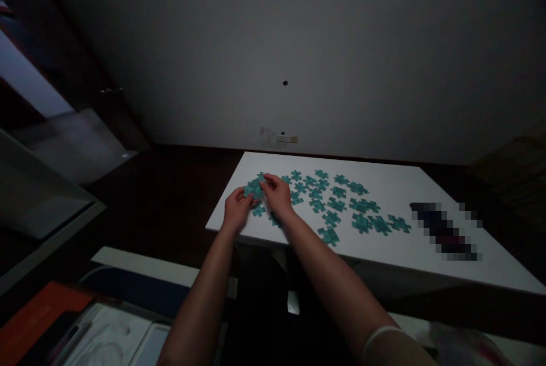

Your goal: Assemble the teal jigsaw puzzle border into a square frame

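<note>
1. Well apart from my grip, down to its left, lay an orange, flat-sided box point(46, 304).
2. My left hand point(239, 208) was pinched narrow, thumb and fingers on the left side of a teal, knob-edged jigsaw section point(255, 188). I couldn't tell whether it was one piece or several, or whether it was clear of the white, flat, rectangular table point(264, 162).
3. On the near side of the grip, just beside my left fingertips, lay a loose teal jigsaw piece point(258, 211).
4. My right hand point(277, 195) met the section from the right, thumb and forefinger nearly together at its edge. I judged the step in hand to be two-handed handling of that section; the next move seemed to call for a steady left hold and small right-finger shifts.
5. Right of the grip spread the scattered teal pieces point(336, 204), some touching, some apart.
6. Farthest right of it lay a dark, long object point(446, 232), too blurred to identify.
</note>
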Action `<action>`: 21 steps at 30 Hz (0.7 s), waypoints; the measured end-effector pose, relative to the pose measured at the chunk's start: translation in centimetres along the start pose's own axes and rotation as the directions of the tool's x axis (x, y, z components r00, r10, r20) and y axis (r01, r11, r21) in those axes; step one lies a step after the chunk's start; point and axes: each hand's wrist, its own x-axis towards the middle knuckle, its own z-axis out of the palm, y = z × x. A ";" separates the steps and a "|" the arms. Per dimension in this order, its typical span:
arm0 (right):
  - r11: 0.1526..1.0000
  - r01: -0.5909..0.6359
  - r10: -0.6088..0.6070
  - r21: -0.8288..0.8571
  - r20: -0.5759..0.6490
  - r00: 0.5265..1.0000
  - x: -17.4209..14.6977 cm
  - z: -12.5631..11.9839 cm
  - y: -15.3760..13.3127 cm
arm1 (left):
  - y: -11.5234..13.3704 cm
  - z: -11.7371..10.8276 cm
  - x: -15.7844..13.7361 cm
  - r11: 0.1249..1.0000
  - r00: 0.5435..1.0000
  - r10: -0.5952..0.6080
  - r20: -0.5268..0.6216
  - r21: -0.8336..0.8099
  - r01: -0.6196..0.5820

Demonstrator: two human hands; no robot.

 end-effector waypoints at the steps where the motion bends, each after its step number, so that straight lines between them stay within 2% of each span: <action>1: 0.999 0.022 -0.021 -0.048 0.024 0.999 -0.6 0.9 -0.1 | 0.2 0.2 -0.5 1.000 1.000 -0.003 0.025 -0.005 0.004; 5: 0.982 0.100 -0.081 -0.160 0.123 0.989 -1.6 2.6 -1.4 | 0.9 0.5 -2.1 0.999 0.999 -0.018 0.040 -0.042 0.020; 8: 0.975 0.133 -0.094 -0.177 0.215 0.972 -2.8 2.1 -2.3 | 1.2 0.1 -3.0 0.997 0.999 -0.038 -0.001 -0.060 0.038; 10: 0.947 0.201 -0.121 -0.251 0.304 0.945 -4.8 0.6 -2.2 | 1.3 -0.9 -3.7 0.997 0.998 -0.062 -0.028 -0.049 0.060; 12: 0.872 0.318 -0.158 -0.373 0.401 0.902 -8.0 -1.8 -1.6 | 1.4 -2.5 -4.2 0.996 0.993 -0.091 -0.081 0.000 0.091; 14: 0.845 0.335 -0.142 -0.416 0.429 0.892 -11.7 -4.5 -0.6 | 1.5 -4.5 -4.6 0.987 0.982 -0.068 -0.175 0.130 0.092; 15: 0.835 0.329 -0.125 -0.442 0.431 0.894 -13.5 -5.7 -0.2 | 1.5 -5.5 -4.8 0.973 0.979 -0.009 -0.206 0.223 0.056; 17: 0.771 0.333 -0.100 -0.544 0.412 0.906 -15.9 -7.4 0.5 | 1.5 -7.0 -4.8 0.885 0.961 0.147 -0.233 0.464 -0.023; 18: 0.733 0.338 -0.093 -0.591 0.404 0.910 -16.5 -7.7 0.8 | 1.5 -7.3 -4.7 0.822 0.956 0.186 -0.225 0.569 -0.026; 21: 0.673 0.384 -0.091 -0.632 0.445 0.891 -15.8 -6.9 1.1 | 1.9 -6.6 -4.0 0.584 0.976 0.138 -0.168 0.810 0.057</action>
